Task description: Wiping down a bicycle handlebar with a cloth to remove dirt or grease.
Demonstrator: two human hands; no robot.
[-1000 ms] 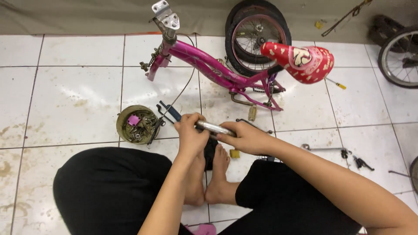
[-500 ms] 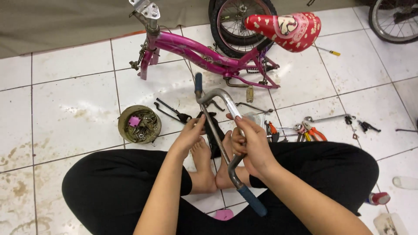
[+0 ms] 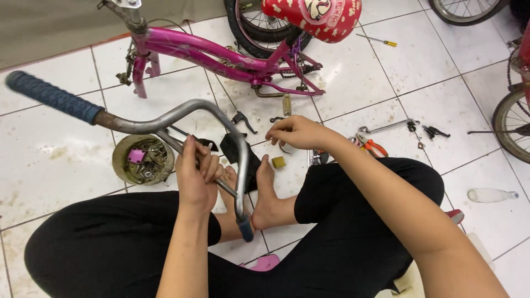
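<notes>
Above the tiled floor, handlebar in left hand.

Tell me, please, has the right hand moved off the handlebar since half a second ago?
Yes. The right hand has let go of the handlebar and reached forward toward the pink bike frame; only the left hand grips the bar.

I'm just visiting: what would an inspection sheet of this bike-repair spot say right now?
Surface: white tiled floor, stained in places.
Job's things: grey handlebar with blue grips, stem held upright.
Clutter: round tin of small parts, orange-handled pliers, screwdriver, clear bottle.
Hands: left hand wrapped around the handlebar stem; right hand reaching to the floor, holding nothing visible.
Cables: thin cable near the frame's head tube.
Surroundings: pink bicycle frame, red saddle, spare wheels.
</notes>
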